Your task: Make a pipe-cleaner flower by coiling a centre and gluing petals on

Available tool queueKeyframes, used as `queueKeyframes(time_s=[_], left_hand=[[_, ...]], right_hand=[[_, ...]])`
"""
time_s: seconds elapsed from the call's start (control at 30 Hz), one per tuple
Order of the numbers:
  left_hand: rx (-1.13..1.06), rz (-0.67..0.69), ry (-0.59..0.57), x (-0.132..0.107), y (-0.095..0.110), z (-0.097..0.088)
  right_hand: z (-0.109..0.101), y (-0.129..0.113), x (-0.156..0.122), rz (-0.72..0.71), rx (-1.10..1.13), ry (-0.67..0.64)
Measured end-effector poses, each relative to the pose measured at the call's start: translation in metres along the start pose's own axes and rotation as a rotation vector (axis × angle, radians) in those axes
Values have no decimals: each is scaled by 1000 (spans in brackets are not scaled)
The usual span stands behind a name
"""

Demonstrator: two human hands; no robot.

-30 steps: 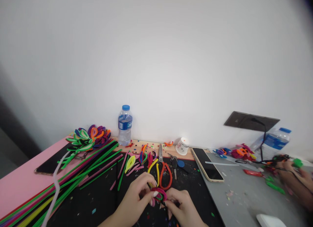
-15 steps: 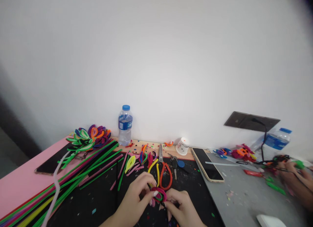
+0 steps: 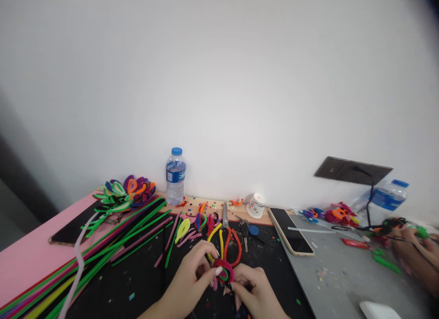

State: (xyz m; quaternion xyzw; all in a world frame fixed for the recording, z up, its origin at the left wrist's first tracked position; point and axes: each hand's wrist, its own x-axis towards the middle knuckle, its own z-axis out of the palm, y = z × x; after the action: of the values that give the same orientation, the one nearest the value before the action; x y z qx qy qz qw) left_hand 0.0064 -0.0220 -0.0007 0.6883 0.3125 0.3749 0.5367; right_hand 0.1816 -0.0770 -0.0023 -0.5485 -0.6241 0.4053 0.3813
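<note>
Between my two hands is a small looped piece of pipe cleaner [image 3: 227,266], magenta and red outside with green inside. My left hand [image 3: 194,275] pinches its left edge between thumb and index finger. From the other side, the fingertips of my right hand [image 3: 255,289] close on its lower right edge. Just beyond my fingers lie scissors [image 3: 234,248] with one yellow and one red handle, blades pointing to the wall. A yellow pipe-cleaner loop [image 3: 183,230] and other short coloured pieces rest left of the scissors.
Long pipe cleaners [image 3: 103,259] lie at left, near a pipe-cleaner flower [image 3: 118,195]. A water bottle [image 3: 176,177], paper cup [image 3: 256,205], keys [image 3: 244,229] and phone [image 3: 291,232] stand or lie farther back. Another person's hand [image 3: 411,246] works at far right.
The looped pipe cleaner has turned slightly in my fingers, showing more of its green inside. My hands have hardly shifted.
</note>
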Motion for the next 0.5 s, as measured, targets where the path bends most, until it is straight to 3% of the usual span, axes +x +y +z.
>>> queueKeyframes(time_s=[0.5], left_hand=[[14,35,7,-2,3,0]], right_hand=[[1,-1,0,5,39,-8]])
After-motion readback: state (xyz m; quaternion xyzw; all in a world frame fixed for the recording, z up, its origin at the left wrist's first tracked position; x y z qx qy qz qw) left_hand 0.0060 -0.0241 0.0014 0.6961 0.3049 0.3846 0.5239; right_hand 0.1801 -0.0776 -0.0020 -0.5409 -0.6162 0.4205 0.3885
